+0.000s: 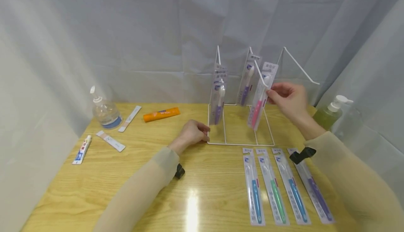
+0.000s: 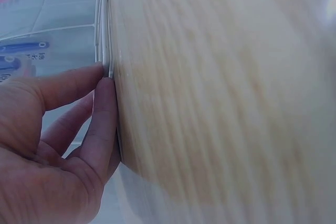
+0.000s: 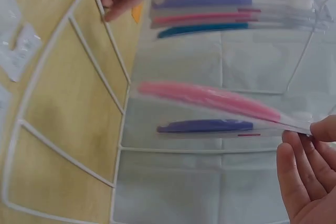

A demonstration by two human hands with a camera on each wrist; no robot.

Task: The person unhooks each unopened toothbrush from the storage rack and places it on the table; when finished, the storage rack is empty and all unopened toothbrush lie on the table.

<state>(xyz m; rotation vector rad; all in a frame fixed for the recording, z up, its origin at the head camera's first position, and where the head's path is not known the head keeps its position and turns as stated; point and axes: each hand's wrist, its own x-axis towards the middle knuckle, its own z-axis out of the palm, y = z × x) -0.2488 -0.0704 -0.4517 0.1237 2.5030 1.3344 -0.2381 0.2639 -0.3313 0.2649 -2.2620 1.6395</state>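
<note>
My right hand [image 1: 290,100] pinches the edge of a packaged pink toothbrush [image 1: 257,112] between thumb and fingers. Its pack hangs tilted at the front end of the middle hook of a white wire display rack [image 1: 240,144]. Behind it on that hook is a packaged purple toothbrush [image 1: 244,93]. Several toothbrush packs hang on the left hook, a purple one [image 1: 218,113] in front; the right hook [image 1: 298,64] carries none. With thumb and fingertips my left hand [image 1: 193,132] holds the rack's base wire near the front left corner, as the left wrist view shows [image 2: 105,51].
Several packaged toothbrushes [image 1: 256,197] lie in a row before the rack. A green pump bottle [image 1: 328,116] stands at right. Leftward are an orange tube [image 1: 161,114], two slim white packets [image 1: 110,141], a small toothpaste tube [image 1: 82,150] and a clear pump bottle [image 1: 106,113]. A grey curtain hangs behind.
</note>
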